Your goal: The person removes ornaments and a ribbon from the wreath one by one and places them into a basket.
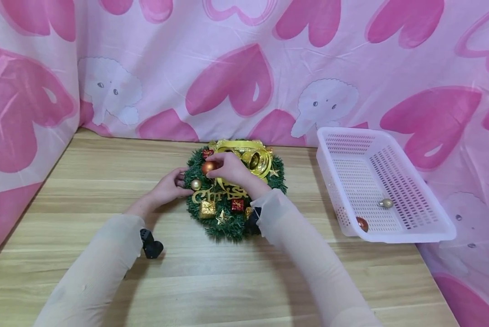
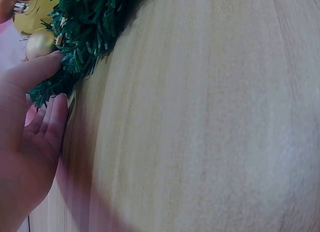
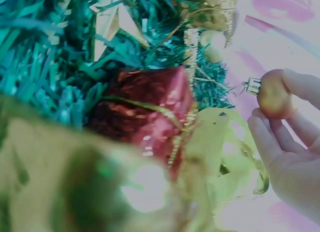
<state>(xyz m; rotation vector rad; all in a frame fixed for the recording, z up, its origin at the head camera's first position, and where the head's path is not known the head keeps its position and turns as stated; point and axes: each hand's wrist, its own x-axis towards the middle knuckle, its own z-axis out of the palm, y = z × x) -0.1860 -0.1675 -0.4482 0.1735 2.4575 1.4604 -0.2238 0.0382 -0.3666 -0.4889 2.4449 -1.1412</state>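
tinsel wreath point(image 1: 226, 231) bristles, clasped by left grip point(image 1: 168, 188), while right grip point(image 1: 234, 171) pinches a satiny round bauble point(image 3: 274, 94).

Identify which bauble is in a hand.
The copper-orange bauble, pinched in the right hand at the wreath. A reddish bauble and gold bauble lie in the white basket; a second gold bauble sits on the wreath.

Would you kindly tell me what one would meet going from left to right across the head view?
Left hand → small gold ball → copper ball → right hand → white basket.
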